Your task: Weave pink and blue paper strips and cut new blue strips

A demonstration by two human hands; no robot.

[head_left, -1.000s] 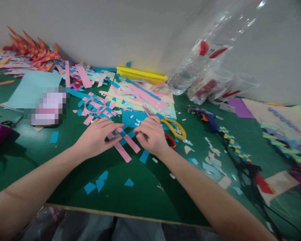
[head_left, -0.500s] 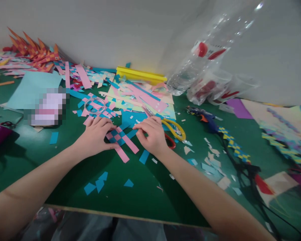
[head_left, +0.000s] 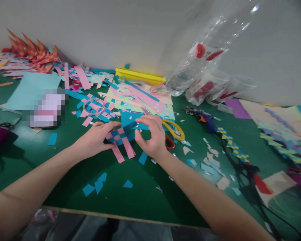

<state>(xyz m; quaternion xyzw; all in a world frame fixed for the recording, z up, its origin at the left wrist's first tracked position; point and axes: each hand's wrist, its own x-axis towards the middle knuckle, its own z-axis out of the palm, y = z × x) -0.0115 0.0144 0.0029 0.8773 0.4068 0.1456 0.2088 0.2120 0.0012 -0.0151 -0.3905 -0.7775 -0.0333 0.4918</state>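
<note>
A small checkered weave of pink and blue paper strips (head_left: 119, 136) lies over the green table, its pink ends pointing toward me. My left hand (head_left: 96, 135) grips it along its left side, thumb at the lower edge and index finger at the upper. To its right is my right hand (head_left: 152, 135), thumb and fingers apart, fingertips close to the blue strip ends. Whether they touch the paper I cannot tell. Scissors with yellow and red handles (head_left: 174, 129) lie partly behind the right hand, their blades mostly covered.
A clear tape ring (head_left: 93, 106) rests on woven scraps. Behind are a yellow bar (head_left: 140, 76), a plastic bottle (head_left: 190, 63) and cups (head_left: 222, 88). A blurred phone (head_left: 48, 108) lies left. At right is a blue glue gun (head_left: 208, 124) with a black cable. Paper snippets litter the table (head_left: 130, 204).
My right hand's thumb and fingers have spread apart. The weave's right pink strip has shifted and now shows a second layer. My left hand stays at the weave.
</note>
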